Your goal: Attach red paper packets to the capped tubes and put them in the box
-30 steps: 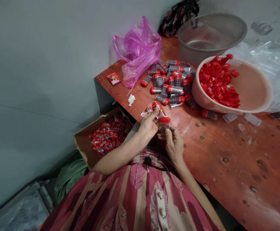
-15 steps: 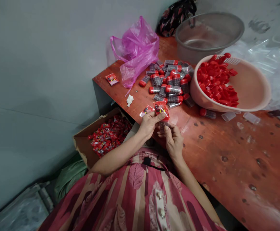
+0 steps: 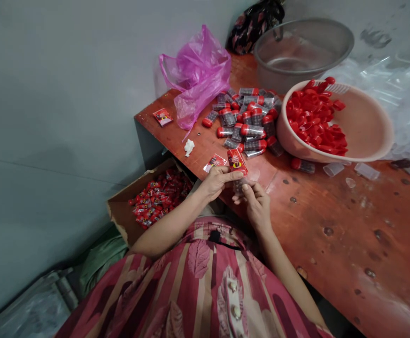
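Note:
At the near edge of the table, both hands are closed on one small piece of work. My left hand pinches a red printed plastic sleeve between thumb and fingers. Just below it, my right hand grips a small clear bottle with dark contents. The bottle meets the sleeve's lower end; how far one is inside the other is hidden by my fingers. Flat printed sleeves lie beside my left hand. Beyond my hands is a pile of similar red-capped bottles.
A pink bowl of red caps stands right of the pile, a metal basin behind it. A purple plastic bag lies at the back left. A cardboard box of wrapped red pieces sits below the table edge.
The bottle and my right hand have shifted slightly down and right. The sleeve's top has changed shape and now looks flatter. My left hand still pinches it.

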`<action>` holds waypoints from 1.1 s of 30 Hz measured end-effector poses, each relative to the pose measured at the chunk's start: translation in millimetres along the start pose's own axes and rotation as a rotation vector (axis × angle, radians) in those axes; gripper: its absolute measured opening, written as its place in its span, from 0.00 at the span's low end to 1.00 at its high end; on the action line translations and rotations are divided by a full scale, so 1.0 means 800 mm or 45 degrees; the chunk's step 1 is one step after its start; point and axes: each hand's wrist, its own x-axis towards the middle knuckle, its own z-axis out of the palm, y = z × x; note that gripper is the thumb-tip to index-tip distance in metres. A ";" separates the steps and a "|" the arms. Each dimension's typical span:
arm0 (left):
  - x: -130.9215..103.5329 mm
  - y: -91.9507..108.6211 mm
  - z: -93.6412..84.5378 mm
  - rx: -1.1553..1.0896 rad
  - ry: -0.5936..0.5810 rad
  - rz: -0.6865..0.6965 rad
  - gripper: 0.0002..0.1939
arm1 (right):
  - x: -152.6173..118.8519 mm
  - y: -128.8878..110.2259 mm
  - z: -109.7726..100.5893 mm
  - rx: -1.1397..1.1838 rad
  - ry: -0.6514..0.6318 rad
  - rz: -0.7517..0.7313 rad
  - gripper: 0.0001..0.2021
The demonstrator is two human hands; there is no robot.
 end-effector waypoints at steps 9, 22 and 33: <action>-0.005 0.002 0.002 -0.024 -0.007 -0.053 0.15 | 0.005 -0.001 0.002 0.153 -0.048 0.084 0.12; -0.012 -0.008 0.004 -0.133 0.156 -0.020 0.18 | 0.006 0.005 0.006 0.265 0.007 0.000 0.13; -0.047 -0.011 -0.005 -0.231 0.047 -0.113 0.12 | 0.013 -0.006 0.016 0.338 -0.059 0.091 0.12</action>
